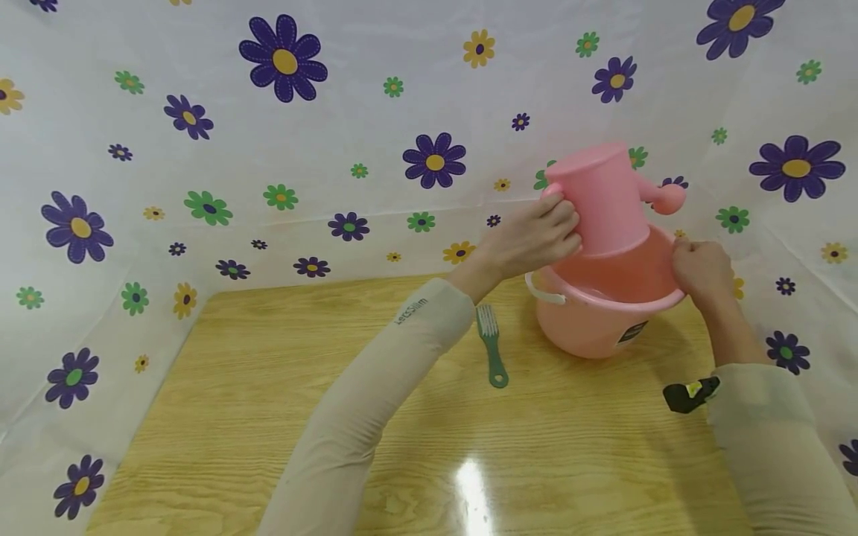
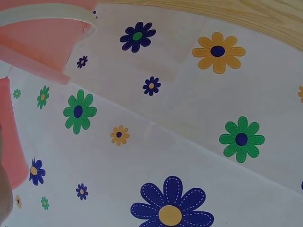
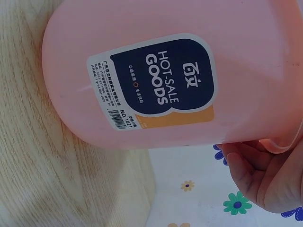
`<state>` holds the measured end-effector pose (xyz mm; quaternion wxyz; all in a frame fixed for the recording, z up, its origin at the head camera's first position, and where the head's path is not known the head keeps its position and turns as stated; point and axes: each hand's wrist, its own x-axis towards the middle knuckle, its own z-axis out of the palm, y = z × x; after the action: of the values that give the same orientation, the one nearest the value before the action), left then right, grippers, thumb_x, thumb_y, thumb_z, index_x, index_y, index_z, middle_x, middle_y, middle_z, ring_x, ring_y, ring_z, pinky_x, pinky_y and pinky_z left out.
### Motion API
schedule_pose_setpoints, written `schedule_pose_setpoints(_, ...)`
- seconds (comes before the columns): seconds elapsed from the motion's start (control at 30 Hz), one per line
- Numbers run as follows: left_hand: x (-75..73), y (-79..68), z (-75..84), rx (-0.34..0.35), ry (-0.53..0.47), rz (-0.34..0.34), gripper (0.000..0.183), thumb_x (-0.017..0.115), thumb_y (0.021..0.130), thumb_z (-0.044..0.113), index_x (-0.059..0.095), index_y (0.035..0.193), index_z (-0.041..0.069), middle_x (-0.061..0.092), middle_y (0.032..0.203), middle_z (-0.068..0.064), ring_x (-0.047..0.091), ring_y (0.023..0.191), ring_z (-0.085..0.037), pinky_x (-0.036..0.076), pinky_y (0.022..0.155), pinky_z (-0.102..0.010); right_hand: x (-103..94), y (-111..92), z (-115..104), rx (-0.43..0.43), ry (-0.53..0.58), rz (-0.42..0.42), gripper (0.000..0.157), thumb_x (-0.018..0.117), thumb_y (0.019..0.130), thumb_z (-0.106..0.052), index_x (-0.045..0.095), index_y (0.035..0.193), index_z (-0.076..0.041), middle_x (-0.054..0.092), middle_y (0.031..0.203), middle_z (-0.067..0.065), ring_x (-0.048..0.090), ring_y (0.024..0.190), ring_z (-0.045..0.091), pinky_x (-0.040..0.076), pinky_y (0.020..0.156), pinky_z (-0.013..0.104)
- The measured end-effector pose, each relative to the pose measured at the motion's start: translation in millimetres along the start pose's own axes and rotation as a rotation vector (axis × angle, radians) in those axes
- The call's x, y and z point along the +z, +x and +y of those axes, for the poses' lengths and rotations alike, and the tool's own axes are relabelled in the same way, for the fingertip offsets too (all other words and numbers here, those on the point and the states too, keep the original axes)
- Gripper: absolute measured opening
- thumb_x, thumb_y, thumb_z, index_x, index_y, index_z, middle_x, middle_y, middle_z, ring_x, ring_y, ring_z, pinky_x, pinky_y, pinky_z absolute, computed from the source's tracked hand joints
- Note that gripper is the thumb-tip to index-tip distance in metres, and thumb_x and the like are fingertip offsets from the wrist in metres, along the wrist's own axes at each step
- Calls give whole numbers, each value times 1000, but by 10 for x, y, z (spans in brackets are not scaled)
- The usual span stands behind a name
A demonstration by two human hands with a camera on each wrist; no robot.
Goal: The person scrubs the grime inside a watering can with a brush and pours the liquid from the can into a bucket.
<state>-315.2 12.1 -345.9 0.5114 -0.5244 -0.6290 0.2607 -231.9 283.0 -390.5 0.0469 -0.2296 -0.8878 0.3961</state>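
Observation:
A pink watering can (image 1: 599, 201) with a round-ended spout is held over the bucket by my left hand (image 1: 536, 234), whose fingers curl round its handle. The can's lower end overlaps the bucket opening in the head view. Below it the salmon-pink bucket (image 1: 579, 327) stands on the table, its white handle (image 1: 544, 289) hanging at the left side. My right hand (image 1: 704, 272) grips the bucket's rim on the right. In the right wrist view a dark label (image 3: 175, 75) shows on the bucket wall, with the right hand (image 3: 270, 175) at the rim.
A green brush (image 1: 492, 350) lies on the wood-grain table (image 1: 268, 387), left of the bucket. A white cloth with flowers (image 1: 362, 134) hangs behind the table and along both sides. A black strap device (image 1: 690, 394) sits at the right wrist.

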Motion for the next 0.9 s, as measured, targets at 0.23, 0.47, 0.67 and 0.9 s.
schedule_pose_setpoints(0.23, 43, -30, -13, -62, -151, 40, 42, 26, 103, -2, 61, 92, 18, 62, 99, -3, 53, 98, -24, 38, 102, -38, -3, 32, 31, -9, -13, 18, 59, 19, 105, -42, 54, 110, 6, 51, 81, 11, 51, 69, 21, 45, 55, 30)
schedule_pose_setpoints(0.47, 78, -69, -1, -101, -217, 24, 36, 31, 105, 1, 62, 96, 17, 62, 99, -2, 56, 96, -22, 35, 111, -43, -8, 38, 31, -29, -28, 32, 57, 20, 105, -41, 54, 97, 3, 50, 75, 9, 48, 66, 22, 41, 54, 32)
schedule_pose_setpoints(0.67, 143, -152, 75, -154, -295, -33, 31, 35, 105, 2, 61, 95, 16, 62, 101, -2, 57, 99, -24, 35, 112, -45, -6, 38, 28, -31, -31, 34, 58, 20, 105, -41, 55, 102, 5, 51, 77, 10, 49, 68, 22, 42, 54, 32)
schedule_pose_setpoints(0.9, 208, -232, 169, -165, -292, -158, 23, 43, 105, 6, 63, 100, 17, 64, 106, -1, 57, 105, -23, 32, 115, -46, -6, 48, 31, -32, -41, 39, 58, 19, 105, -41, 55, 101, 5, 52, 78, 11, 48, 67, 21, 41, 55, 32)
